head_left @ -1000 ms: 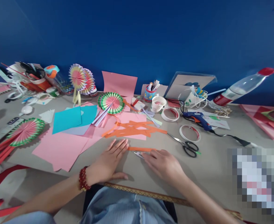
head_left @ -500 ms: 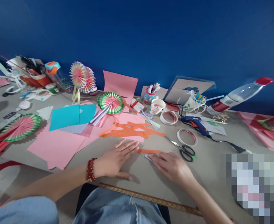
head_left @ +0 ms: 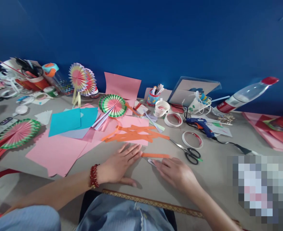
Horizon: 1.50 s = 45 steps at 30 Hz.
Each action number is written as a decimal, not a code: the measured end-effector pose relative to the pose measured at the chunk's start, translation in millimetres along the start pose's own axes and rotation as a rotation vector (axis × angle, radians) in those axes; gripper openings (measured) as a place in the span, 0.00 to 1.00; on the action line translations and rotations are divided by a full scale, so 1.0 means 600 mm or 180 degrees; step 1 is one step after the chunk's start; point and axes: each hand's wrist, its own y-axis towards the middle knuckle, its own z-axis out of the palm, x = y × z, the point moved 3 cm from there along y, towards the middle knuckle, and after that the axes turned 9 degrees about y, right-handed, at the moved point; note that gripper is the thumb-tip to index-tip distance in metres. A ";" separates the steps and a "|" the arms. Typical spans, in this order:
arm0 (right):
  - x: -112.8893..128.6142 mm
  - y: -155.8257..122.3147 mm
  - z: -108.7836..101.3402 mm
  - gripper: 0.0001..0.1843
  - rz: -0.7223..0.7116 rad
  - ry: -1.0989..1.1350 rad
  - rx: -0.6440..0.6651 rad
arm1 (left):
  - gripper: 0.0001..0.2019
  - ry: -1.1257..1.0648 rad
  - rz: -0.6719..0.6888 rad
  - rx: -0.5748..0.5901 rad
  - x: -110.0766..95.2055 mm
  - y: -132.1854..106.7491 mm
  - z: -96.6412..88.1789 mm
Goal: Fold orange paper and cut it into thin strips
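Note:
My left hand (head_left: 122, 163) lies flat on the table, fingers stretched out and thumb apart. Its fingertips rest at the left end of a narrow orange paper strip (head_left: 155, 155). With bent fingers, my right hand (head_left: 176, 173) grips a small, slim pale tool (head_left: 151, 162) just below that strip; most of the tool is hidden, so its kind is unclear. Beyond both hands lies a loose pile of orange paper strips (head_left: 134, 133). Black-handled scissors (head_left: 191, 155) lie to the right, their blade tips near the pile.
Pink sheets (head_left: 59, 150) and turquoise sheets (head_left: 66, 122) cover the left side. A pleated paper fan (head_left: 114, 106) lies behind the strips. At right are a tape roll (head_left: 192, 140), a blue glue gun (head_left: 201, 126) with its cord, and a tilted plastic bottle (head_left: 244, 96).
The small tool in my right hand has shifted slightly right, and its thin tip no longer reaches my left fingers. My left hand stays flat; the camera view has shifted a little.

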 end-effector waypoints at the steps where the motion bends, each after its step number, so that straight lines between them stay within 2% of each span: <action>1: 0.002 0.002 0.000 0.17 -0.0021 0.0002 -0.0020 | 0.54 0.0004 0.0001 0.0004 0.000 0.000 0.000; 12: 0.003 0.016 0.010 0.17 -0.0024 0.0160 -0.0068 | 0.53 -0.0062 -0.0036 0.0025 -0.003 0.000 -0.007; 19: 0.001 0.015 0.013 0.17 -0.0007 0.0244 -0.0103 | 0.52 -0.0278 -0.0193 0.0073 0.022 -0.027 -0.025; 24: 0.004 0.020 0.013 0.16 0.0006 0.0240 -0.0080 | 0.50 -0.0250 -0.0005 0.0218 0.019 -0.034 -0.016; 45: 0.006 0.016 0.013 0.15 -0.0099 0.0209 -0.0022 | 0.50 0.0025 0.0016 0.0045 0.015 -0.031 -0.015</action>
